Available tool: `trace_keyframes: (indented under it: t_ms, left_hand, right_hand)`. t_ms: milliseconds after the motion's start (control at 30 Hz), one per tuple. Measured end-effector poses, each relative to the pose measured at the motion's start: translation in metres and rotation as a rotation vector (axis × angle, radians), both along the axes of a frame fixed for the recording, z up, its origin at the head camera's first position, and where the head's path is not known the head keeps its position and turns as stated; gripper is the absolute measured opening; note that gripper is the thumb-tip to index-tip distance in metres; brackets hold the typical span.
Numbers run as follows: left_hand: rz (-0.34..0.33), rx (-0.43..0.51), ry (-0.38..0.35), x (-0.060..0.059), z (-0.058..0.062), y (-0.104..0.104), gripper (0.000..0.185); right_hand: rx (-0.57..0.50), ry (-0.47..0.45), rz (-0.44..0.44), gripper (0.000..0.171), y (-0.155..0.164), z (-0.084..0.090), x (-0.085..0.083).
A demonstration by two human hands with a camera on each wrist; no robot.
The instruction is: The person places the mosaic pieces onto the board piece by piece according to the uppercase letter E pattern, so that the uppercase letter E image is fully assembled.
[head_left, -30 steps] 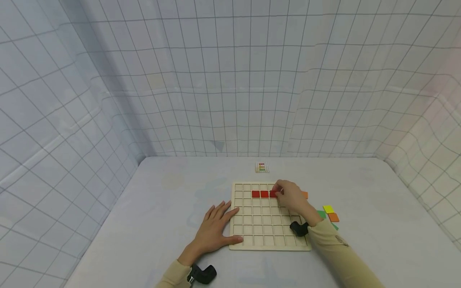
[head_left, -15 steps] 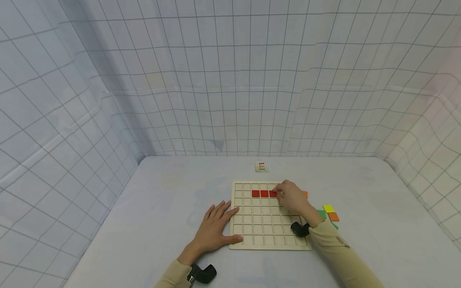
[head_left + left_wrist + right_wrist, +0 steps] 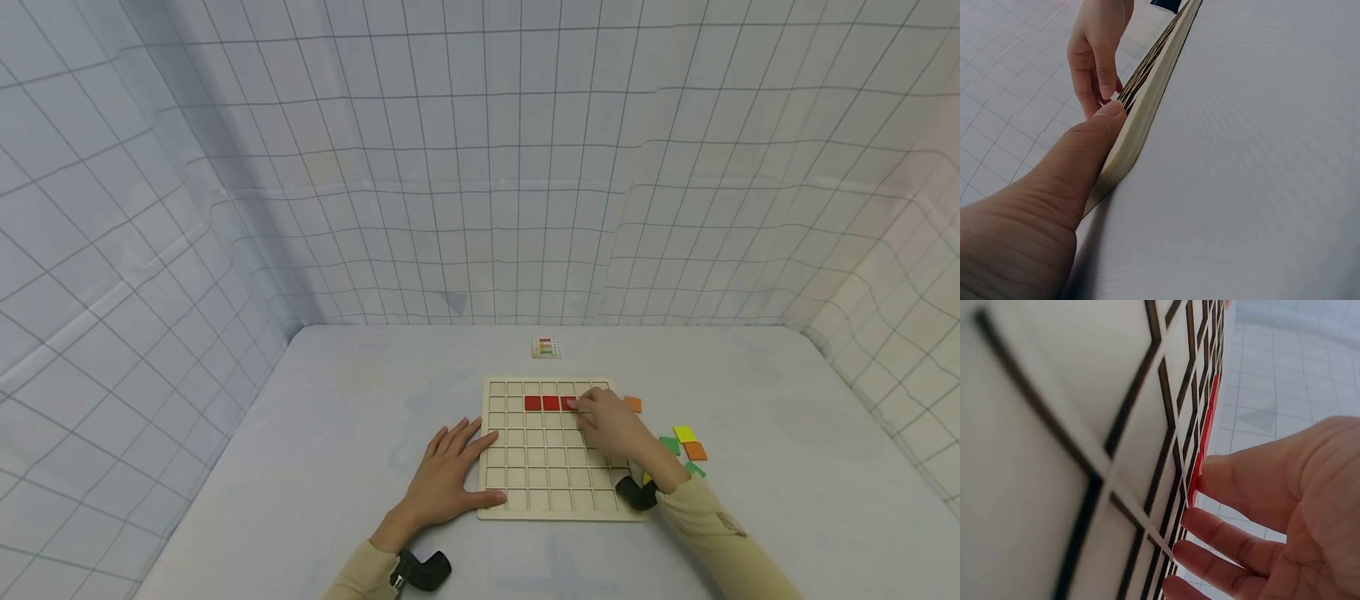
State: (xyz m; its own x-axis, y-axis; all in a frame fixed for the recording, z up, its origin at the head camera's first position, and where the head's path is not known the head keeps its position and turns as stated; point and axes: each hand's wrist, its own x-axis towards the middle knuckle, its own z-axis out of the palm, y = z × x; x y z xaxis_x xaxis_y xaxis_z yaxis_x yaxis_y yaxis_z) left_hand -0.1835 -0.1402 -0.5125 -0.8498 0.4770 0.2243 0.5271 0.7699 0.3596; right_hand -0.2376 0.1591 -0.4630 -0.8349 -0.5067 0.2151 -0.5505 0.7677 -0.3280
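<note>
Right of board [image 3: 558, 492]: orange [image 3: 633, 405], yellow [image 3: 683, 434], green tiles [image 3: 670, 446].

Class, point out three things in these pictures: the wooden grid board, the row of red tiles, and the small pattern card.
wooden grid board [image 3: 540, 467], head view, bare cells near its middle.
row of red tiles [image 3: 542, 403], head view, middle tile.
small pattern card [image 3: 546, 347], head view, its centre.
</note>
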Motion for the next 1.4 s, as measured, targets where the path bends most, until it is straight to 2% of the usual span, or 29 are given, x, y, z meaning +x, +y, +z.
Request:
trace_keyframes:
  t_ms: [100, 400, 667, 767, 900, 1000, 1233, 1400]
  left_hand:
    - [-0.001, 0.002, 0.001, 0.0, 0.0, 0.0, 0.087]
    - [-0.001, -0.001, -0.001, 0.0, -0.001, 0.0, 0.087]
    - [-0.002, 0.007, -0.005, 0.001, 0.0, 0.0, 0.086]
    - [-0.001, 0.006, -0.007, 0.001, 0.0, 0.0, 0.086]
    - [0.0, 0.003, -0.006, 0.001, 0.0, 0.0, 0.087]
    - [-0.002, 0.001, -0.005, 0.001, 0.001, 0.0, 0.086]
    - [0.0, 0.002, -0.01, 0.001, 0.002, 0.0, 0.086]
    - [0.002, -0.002, -0.012, 0.001, 0.002, 0.0, 0.087]
  right_hand:
    - [-0.002, 0.001, 0.047, 0.032, 0.003, 0.0, 0.007]
    - [-0.005, -0.114, 0.096, 0.032, 0.016, -0.001, 0.024]
    - [-0.081, -0.115, 0.112, 0.025, 0.03, -0.001, 0.037]
    - [-0.116, -0.099, 0.058, 0.023, 0.038, 0.001, 0.04]
    - [-0.153, -0.084, -0.077, 0.017, 0.052, 0.007, 0.042]
    - [-0.14, -0.077, -0.171, 0.016, 0.064, 0.01, 0.043]
    - [-0.073, -0.06, -0.324, 0.025, 0.087, 0.012, 0.044]
    - [-0.034, -0.088, -0.421, 0.04, 0.1, 0.009, 0.043]
